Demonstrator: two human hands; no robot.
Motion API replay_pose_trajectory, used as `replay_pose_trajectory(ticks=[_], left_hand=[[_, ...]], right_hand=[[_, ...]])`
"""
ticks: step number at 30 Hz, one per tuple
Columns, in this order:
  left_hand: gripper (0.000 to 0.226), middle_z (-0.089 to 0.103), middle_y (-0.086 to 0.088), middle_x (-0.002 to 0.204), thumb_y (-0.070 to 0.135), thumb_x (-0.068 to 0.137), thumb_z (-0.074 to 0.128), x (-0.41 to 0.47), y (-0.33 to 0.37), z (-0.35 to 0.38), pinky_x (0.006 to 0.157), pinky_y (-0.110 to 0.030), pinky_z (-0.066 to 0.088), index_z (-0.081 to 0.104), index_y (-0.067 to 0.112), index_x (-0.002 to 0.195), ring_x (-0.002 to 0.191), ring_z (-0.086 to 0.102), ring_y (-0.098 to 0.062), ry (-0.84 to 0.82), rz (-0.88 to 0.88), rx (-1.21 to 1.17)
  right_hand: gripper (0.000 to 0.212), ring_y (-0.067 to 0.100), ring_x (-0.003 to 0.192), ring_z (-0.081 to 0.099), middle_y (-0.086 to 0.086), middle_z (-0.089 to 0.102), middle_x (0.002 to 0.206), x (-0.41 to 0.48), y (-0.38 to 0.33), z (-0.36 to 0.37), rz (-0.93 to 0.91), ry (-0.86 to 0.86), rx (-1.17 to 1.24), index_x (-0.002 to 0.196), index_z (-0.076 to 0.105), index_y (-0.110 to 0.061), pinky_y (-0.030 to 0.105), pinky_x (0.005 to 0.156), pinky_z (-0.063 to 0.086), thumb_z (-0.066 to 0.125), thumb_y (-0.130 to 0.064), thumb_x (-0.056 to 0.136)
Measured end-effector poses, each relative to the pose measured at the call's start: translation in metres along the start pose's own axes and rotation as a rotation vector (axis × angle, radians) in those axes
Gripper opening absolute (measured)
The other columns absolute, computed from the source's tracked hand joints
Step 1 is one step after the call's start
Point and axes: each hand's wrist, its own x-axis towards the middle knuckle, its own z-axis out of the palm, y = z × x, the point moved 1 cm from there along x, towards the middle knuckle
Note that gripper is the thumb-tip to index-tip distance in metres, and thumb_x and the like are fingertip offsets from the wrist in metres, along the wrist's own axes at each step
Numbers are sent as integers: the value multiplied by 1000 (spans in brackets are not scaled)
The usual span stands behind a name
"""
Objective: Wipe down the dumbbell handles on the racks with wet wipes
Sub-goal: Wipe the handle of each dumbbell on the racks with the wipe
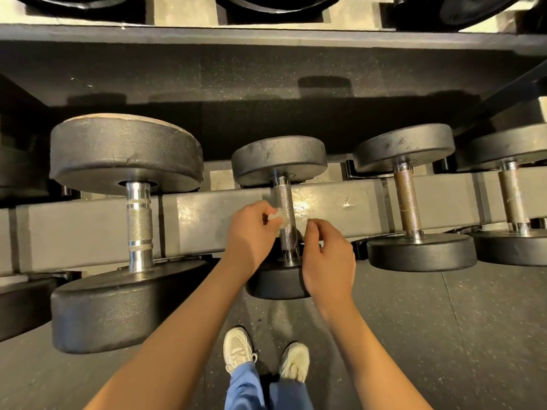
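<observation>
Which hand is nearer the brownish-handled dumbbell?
Right. The right hand is left of the brownish-handled dumbbell; the left hand, holding the wipe, is farther left, beyond the middle handle.

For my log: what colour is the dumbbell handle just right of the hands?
The dumbbell handle is brownish, rusty-looking; head view.

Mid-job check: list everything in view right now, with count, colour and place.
dumbbells: four mostly visible, black heads, metal handles, along the rack
middle handle: one, knurled steel, between the hands
wet wipe: one, white, crumpled against the middle handle
rack rail: one, grey, under the handles
upper weights: several, black, top edge
floor: dark, speckled
shoes: two, white, bottom centre
trousers: blue, bottom centre
left hand: pinches the wipe
right hand: curled beside the handle, grasp unclear
</observation>
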Motion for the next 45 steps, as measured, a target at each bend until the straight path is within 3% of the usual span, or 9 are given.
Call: replay_pose_trajectory(ticks=[3, 10, 16, 22, 29, 33, 37, 40, 45], left_hand=[[3, 61, 5, 83, 18, 89, 65, -9, -5, -2, 69, -19, 45, 63, 19, 88, 74, 57, -10, -63, 0, 91], [6, 64, 1, 91, 14, 89, 63, -21, -9, -10, 75, -21, 44, 67, 14, 93, 84, 59, -13, -222, 6, 201], [18, 56, 1, 104, 18, 94, 55, -43, -4, -48, 80, -22, 39, 62, 15, 110, 92, 51, -13, -65, 74, 374], [11, 60, 3, 96, 18, 89, 63, -75, -18, -121, 76, -25, 40, 65, 14, 99, 87, 54, -13, 296, 185, 374], [10, 63, -3, 87, 18, 87, 59, -43, -53, -176, 72, -35, 47, 64, 11, 92, 82, 59, -23, 534, 5, 290], [15, 65, -6, 93, 16, 89, 60, -11, -65, -186, 70, -26, 40, 66, 8, 99, 85, 58, -19, 460, 4, 225], [6, 58, 4, 75, 14, 85, 65, -4, -75, -191, 56, -21, 34, 65, 8, 83, 74, 53, -13, 363, 66, 199], [11, 55, 4, 69, 7, 82, 67, -11, -84, -194, 55, -7, 34, 62, 6, 72, 66, 50, -10, 270, 101, 239], [4, 59, 3, 76, 6, 82, 66, -2, -82, -198, 60, -5, 37, 69, 4, 83, 72, 52, -10, 358, 123, 138]], right_hand=[[25, 12, 74, 56, -6, 64, 81, 0, -1, 0, -22, -8, -28, 94, 66, -20, 28, 63, 37, 43, -27, 99], [30, 9, 62, 50, -8, 55, 66, 1, -1, 0, -46, -64, -49, 73, 56, -22, 27, 53, 32, 40, -26, 98], [25, 10, 68, 53, -7, 60, 75, -2, -10, -2, -162, -160, -74, 84, 63, -18, 18, 53, 36, 43, -22, 98], [24, 16, 92, 57, 3, 67, 98, -40, -57, 22, -342, -267, 11, 105, 69, -9, 29, 83, 45, 47, -17, 98], [26, 13, 78, 54, -2, 62, 84, -81, -113, 80, -158, -457, 180, 90, 64, -15, 31, 74, 44, 41, -24, 99], [31, 13, 85, 56, -3, 62, 94, -93, -134, 110, -130, -401, 104, 98, 62, -21, 34, 77, 46, 36, -36, 100], [42, 14, 73, 53, -5, 59, 78, -99, -128, 124, -146, -243, 79, 80, 55, -22, 34, 70, 45, 29, -52, 92], [38, 7, 63, 45, -10, 50, 69, -100, -127, 125, -137, -199, 139, 76, 49, -28, 20, 60, 37, 25, -56, 84], [48, 6, 88, 57, -9, 65, 101, -101, -130, 123, -5, -230, 97, 108, 63, -21, 24, 75, 45, 31, -50, 88]])
